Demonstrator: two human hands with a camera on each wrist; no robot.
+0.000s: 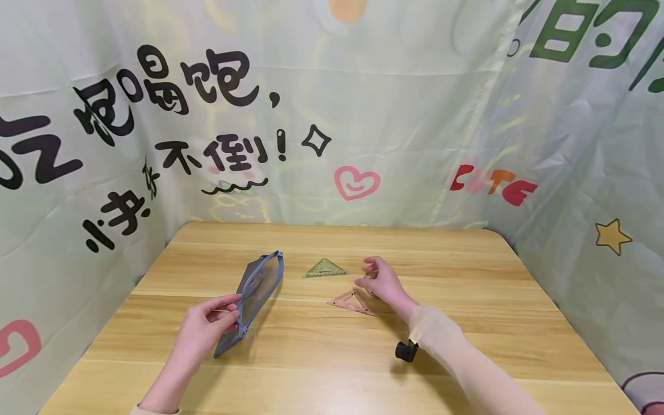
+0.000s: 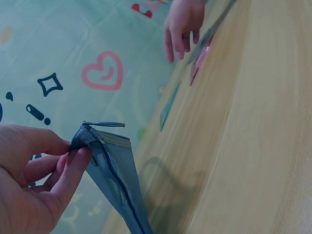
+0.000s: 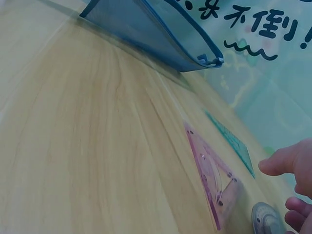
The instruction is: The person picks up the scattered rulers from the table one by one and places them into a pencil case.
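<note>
My left hand (image 1: 207,323) pinches the top edge of a blue zip pouch (image 1: 259,291), which stands tilted on the table with its zipped mouth spread. In the left wrist view, thumb and fingers grip the pouch's end beside the zip. My right hand (image 1: 386,282) hovers with loosely bent fingers over a clear, round-edged protractor (image 3: 265,218), mostly hidden beneath it in the head view. Thumb and fingers appear apart from it in the right wrist view. Just left of that hand lies a pink triangular set square (image 1: 351,302). Behind it is a green set square (image 1: 324,268).
The wooden table (image 1: 321,369) has a printed cloth (image 1: 404,115) hanging round its back and sides. A small black camera (image 1: 406,351) is strapped at my right wrist, low over the tabletop.
</note>
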